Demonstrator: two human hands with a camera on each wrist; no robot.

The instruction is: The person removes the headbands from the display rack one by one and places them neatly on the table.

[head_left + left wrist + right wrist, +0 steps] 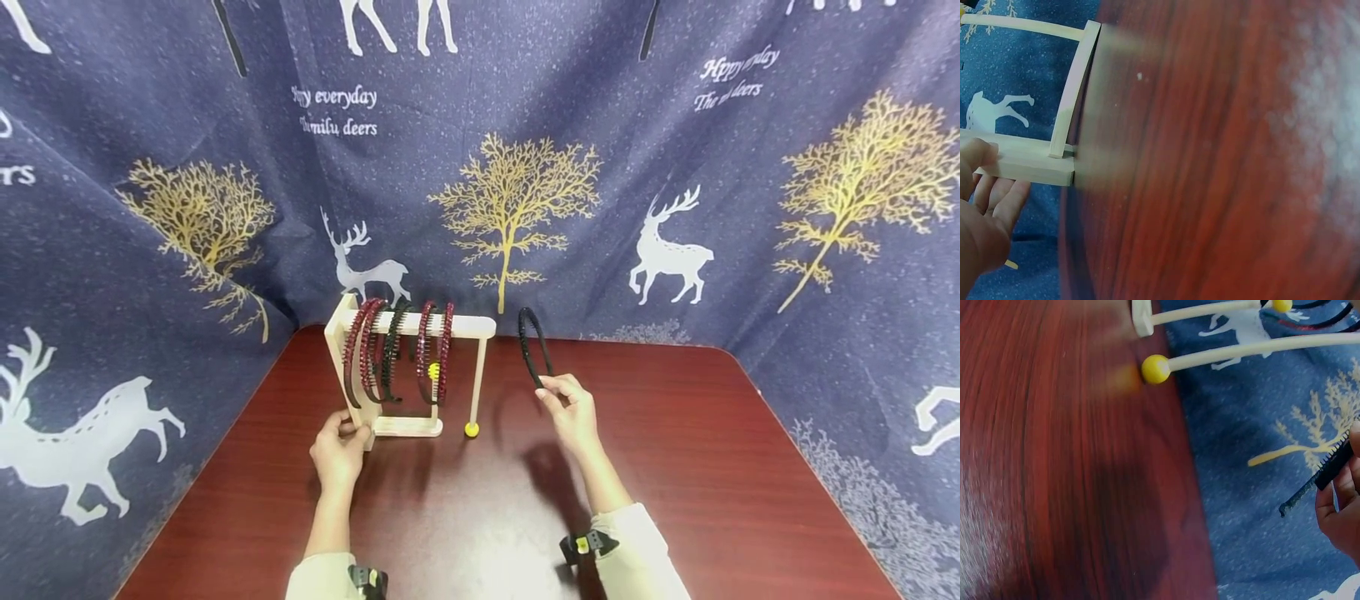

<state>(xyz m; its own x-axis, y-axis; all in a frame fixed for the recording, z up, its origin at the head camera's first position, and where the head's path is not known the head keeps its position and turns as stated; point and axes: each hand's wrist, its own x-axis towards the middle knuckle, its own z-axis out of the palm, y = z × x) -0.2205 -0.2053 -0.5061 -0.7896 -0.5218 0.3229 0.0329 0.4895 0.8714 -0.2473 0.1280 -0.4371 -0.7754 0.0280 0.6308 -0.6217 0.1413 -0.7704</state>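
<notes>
A pale wooden rack (474,327) stands on the table with several dark red and black headbands (390,354) hung over its horizontal bar. My left hand (340,450) grips the lower edge of the rack's upright board, thumb on one face and fingers on the other, as the left wrist view also shows on the wooden board (1035,165). To the right of the rack, my right hand (573,412) pinches a black headband (527,354) near its lower end and holds it above the table. Small teeth show along the headband (1333,464) in the right wrist view.
A yellow ball (471,430) caps the foot of the rack's front post, and another yellow ball (434,371) shows behind the headbands. The reddish-brown table (675,467) ends at a dark blue cloth (570,108) printed with deer and trees.
</notes>
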